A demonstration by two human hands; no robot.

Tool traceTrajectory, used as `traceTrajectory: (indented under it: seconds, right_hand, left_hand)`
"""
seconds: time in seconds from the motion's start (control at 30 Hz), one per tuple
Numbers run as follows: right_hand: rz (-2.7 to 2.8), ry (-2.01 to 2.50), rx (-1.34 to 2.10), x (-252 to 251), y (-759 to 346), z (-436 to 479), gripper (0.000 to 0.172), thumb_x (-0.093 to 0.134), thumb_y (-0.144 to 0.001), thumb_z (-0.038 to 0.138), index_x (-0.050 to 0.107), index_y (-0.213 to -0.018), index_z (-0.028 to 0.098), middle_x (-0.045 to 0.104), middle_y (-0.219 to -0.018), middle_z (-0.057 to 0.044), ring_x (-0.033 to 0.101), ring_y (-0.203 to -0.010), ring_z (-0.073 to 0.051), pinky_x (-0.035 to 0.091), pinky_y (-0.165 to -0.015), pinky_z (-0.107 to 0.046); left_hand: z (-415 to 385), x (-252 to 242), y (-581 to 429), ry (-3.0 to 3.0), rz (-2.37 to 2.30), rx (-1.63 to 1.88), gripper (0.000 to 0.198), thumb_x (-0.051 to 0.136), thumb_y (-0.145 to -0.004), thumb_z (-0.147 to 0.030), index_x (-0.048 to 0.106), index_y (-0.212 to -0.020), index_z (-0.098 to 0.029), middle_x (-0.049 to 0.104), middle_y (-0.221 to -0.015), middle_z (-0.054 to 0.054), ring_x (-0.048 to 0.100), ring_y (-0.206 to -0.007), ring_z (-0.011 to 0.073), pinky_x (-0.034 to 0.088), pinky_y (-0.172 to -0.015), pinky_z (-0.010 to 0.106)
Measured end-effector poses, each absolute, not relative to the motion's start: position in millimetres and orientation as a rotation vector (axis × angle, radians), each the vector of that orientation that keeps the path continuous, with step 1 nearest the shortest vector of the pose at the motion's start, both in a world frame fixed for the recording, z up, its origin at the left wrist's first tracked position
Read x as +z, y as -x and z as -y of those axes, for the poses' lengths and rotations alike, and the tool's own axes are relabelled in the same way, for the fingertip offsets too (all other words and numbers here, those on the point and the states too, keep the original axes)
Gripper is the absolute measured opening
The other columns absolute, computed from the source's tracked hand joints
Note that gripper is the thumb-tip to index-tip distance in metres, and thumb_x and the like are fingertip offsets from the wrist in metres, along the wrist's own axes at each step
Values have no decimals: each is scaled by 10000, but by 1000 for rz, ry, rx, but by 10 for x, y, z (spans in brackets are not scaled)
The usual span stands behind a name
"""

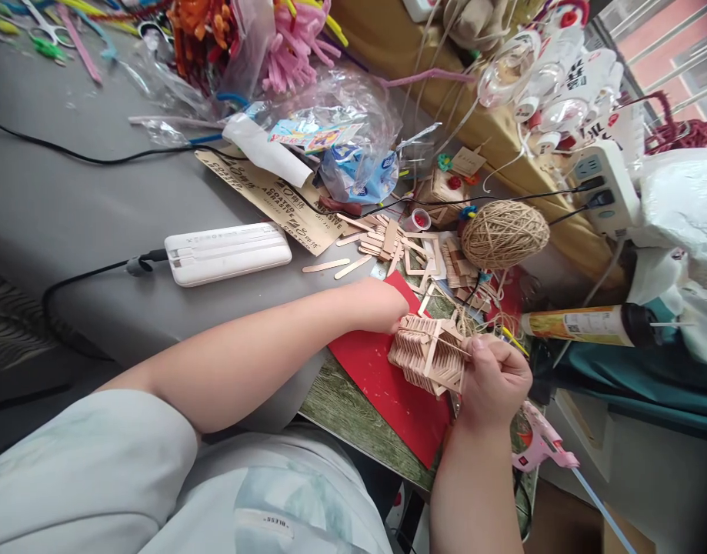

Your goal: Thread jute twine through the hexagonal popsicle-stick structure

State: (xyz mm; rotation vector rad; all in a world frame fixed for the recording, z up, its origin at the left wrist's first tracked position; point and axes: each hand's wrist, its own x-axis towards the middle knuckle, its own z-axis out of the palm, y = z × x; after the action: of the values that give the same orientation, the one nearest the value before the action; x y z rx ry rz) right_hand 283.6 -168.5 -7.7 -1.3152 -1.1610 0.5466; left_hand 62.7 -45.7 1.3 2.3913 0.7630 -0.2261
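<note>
A small lattice structure of stacked wooden craft sticks (425,358) is between my hands, over a red sheet (368,369). My left hand (381,305) is closed at its left end, with the fingertips mostly hidden behind the wrist and the sticks. At the right end my right hand (499,375) pinches a thin, light strand that runs across the top of the structure; whether it is twine or a sliver of wood I cannot tell. Loose craft sticks (388,237) are piled beyond my left hand. A ball of twine (506,235) lies beyond the structure.
A pink glue gun (541,442) is right of my right forearm. A white power bank (229,254) with a black cable lies left, near sandpaper (272,196). A cup with a black lid (589,325) lies on its side. Plastic bags and pipe cleaners (298,46) crowd the back; a power strip (604,188) stands right.
</note>
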Motion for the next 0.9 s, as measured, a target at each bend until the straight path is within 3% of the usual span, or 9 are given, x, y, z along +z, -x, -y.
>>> traceTrajectory:
  seconds: [0.6, 0.9]
  right_hand:
    - [1137, 1327, 566, -102, -2876, 1701, 574, 888, -827, 240, 390, -543, 214, 427, -574, 59, 429, -593, -124, 383, -653, -315]
    - [1131, 1334, 607, -100, -2920, 1704, 506, 884, -863, 380, 492, -588, 213, 475, -610, 46, 461, -621, -135, 392, -660, -316]
  left_hand:
    - [472, -33, -632, -2420, -783, -174, 316, 545, -1030, -342, 820, -1056, -186, 820, -1010, 110, 704, -848, 263, 406, -644, 336]
    - [447, -55, -635, -2382, -828, -152, 358, 491, -1047, -340, 810, -1063, -179, 814, -1023, 117, 704, -847, 262, 426, -652, 343]
